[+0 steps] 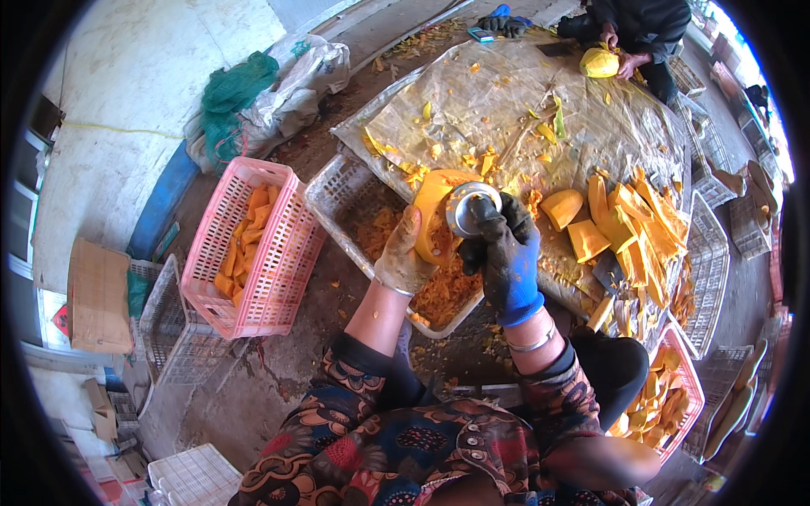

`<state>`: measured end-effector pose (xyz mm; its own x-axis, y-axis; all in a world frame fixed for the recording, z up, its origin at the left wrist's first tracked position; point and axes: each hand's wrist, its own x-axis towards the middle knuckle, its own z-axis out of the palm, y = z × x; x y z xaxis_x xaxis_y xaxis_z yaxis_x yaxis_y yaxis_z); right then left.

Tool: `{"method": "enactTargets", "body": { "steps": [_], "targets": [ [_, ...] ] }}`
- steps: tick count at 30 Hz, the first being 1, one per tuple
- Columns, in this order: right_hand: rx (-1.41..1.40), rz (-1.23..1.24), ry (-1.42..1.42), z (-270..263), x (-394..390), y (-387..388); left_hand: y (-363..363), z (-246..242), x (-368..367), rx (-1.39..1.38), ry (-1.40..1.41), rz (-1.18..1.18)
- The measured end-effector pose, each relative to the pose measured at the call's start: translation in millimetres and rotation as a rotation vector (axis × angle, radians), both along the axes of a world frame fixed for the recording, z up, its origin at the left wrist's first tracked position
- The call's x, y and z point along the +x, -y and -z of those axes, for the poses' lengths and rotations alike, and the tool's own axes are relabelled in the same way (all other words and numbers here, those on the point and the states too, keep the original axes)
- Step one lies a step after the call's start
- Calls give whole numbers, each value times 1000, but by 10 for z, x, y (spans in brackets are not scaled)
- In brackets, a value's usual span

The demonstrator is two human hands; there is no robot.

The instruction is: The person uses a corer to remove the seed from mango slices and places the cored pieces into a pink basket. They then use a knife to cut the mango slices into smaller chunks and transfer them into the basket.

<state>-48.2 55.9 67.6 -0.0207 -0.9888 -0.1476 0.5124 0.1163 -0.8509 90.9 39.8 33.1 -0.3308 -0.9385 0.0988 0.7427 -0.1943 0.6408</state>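
My left hand (pixel 405 256), in what looks like a pale soiled glove, grips a peeled orange pumpkin piece (pixel 432 218) from its left side. Stringy pulp shows in its hollow. Against its right side, my right hand (pixel 506 253), in a blue and black glove, holds a round metal cup-like tool (pixel 469 205). The tool's far edge is partly hidden by the fingers. Below both hands, a pale plastic crate (pixel 335 237) contains loose orange pulp (pixel 443 294). Right of my right hand, cut pumpkin chunks (pixel 562 209) and long strips (pixel 639 221) lie on the covered work surface (pixel 468 82).
A pink crate (pixel 253 253) of pumpkin pieces stands at left. Another pink crate (pixel 686 405) is at lower right. A wooden-handled blade (pixel 604 297) lies beside the strips. Across the surface, another person's hands (pixel 623 63) hold a yellow pumpkin (pixel 599 62).
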Motion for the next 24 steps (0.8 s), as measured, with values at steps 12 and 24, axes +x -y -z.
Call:
{"method": "enactTargets", "body": {
  "steps": [12, 24],
  "targets": [
    [69, 25, -77, -55, 74, -73, -3, 97, 79, 73, -33, -25],
    [81, 136, 1, -16, 165, 8, -4, -66, -58, -74, 97, -61]
  ]
}}
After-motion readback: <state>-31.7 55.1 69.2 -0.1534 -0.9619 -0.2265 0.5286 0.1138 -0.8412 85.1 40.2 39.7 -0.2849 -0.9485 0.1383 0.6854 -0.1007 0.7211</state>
